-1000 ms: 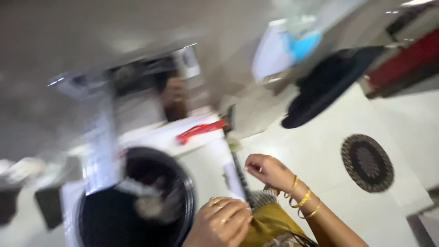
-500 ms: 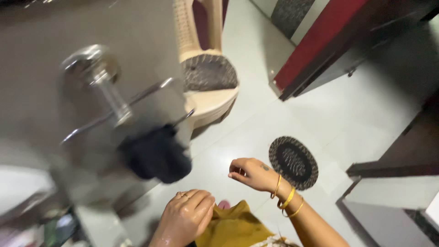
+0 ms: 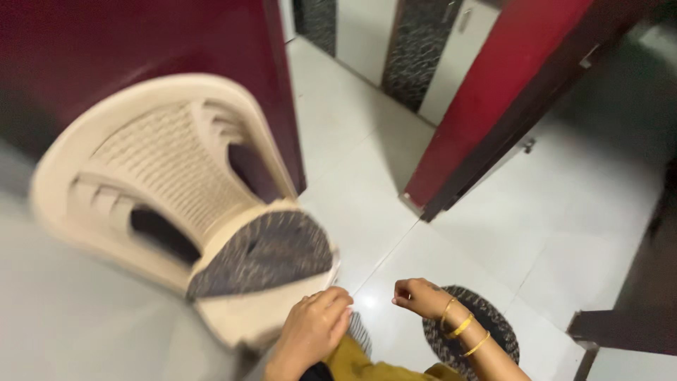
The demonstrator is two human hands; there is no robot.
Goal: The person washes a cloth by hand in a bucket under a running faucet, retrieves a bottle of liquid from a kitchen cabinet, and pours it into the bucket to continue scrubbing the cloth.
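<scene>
My left hand hangs low in the view with its fingers curled loosely downward and nothing visible in it. It sits at the front edge of a cream plastic chair. My right hand, wearing gold bangles at the wrist, is held in a loose fist above a round dark mat on the floor. It holds nothing that I can see. Mustard yellow cloth of my clothing shows below both hands.
The chair carries a dark speckled seat cushion. A dark red door stands open to the right, and another dark red panel rises behind the chair. White floor tiles spread between them. A dark ledge is at the lower right.
The view has swung from a washing machine and a grey door to the chair and red doors. My hands stay low and close together; the left one is near the chair seat.
</scene>
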